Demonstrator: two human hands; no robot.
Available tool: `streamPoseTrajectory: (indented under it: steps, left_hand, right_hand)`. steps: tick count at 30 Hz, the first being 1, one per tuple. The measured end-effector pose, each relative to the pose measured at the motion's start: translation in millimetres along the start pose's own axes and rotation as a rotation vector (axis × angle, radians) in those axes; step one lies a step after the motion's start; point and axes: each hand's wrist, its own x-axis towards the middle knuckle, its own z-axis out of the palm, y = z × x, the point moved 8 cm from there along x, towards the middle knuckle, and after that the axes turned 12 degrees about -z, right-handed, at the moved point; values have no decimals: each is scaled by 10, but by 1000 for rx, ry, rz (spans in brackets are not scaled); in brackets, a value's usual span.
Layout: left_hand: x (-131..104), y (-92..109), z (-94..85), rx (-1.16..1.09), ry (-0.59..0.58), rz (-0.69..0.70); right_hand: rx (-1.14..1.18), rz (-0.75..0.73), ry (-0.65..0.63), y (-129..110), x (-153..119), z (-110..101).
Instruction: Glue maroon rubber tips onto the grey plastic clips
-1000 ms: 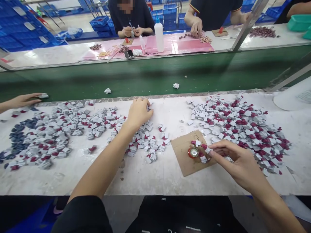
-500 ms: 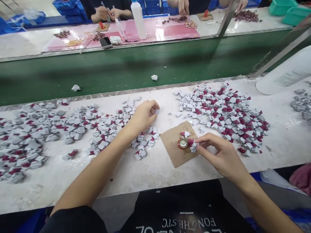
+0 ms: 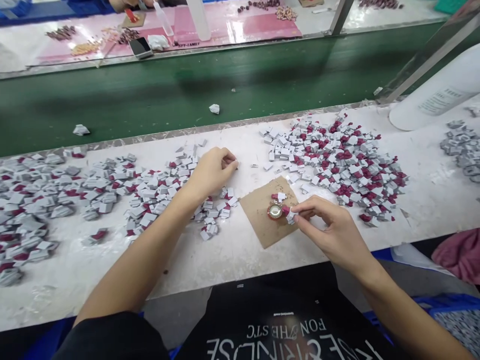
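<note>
Our right hand (image 3: 332, 225) has thumb and forefinger closed in a tight pinch on a small grey-and-maroon piece (image 3: 290, 217), just above the cardboard square (image 3: 263, 234) or resting on it; we cannot say which. The grip takes only the pale end, which seems meant to leave the maroon end free, pointing toward the round dish (image 3: 275, 211). That dish stands on the cardboard, probably so that any drips stay off the counter (image 3: 202, 267). A second piece (image 3: 278, 196) lies on the cardboard just beyond the dish, near enough to reach with little travel.

Our left hand (image 3: 215, 170) is half curled at the edge of the left pile (image 3: 153, 195), thumb tip close to the forefinger. We cannot make out whether a piece sits between them, since the back of the hand faces us.

The right pile (image 3: 341, 165) spreads beyond the right hand, so that each hand has similar pieces close by; that looks like a deliberate split. Past it, a white bottle (image 3: 431, 97) leans in from the right, its upper part cut off and its label too small to read. A grey pile (image 3: 463, 147) runs out of frame beside it.

Farther out, pale lumps (image 3: 214, 108) lie on the green belt (image 3: 157, 90); we cannot tell what they are. Across it, the top edge crops a co-worker's hand (image 3: 120, 4) and the clear bottle (image 3: 199, 21) standing on a pink sheet (image 3: 258, 25). Our right fingers hide part of the held piece, and the dish's contents are blurred by glare.
</note>
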Motion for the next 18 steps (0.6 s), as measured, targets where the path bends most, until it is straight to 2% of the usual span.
streamPoseTrajectory:
  steps: [5,12,18]
  left_hand:
    - [32,34,50,9,-66,-57]
    - [32,85,76,27,-56,20]
    - [-25,103,30,-62,-63,-12]
  right_hand:
    - [-13,-33,-34,-40,21,81]
    - [-58,-80,-74,-96,81,142]
    - [-61,-91,-75,-119,97,133]
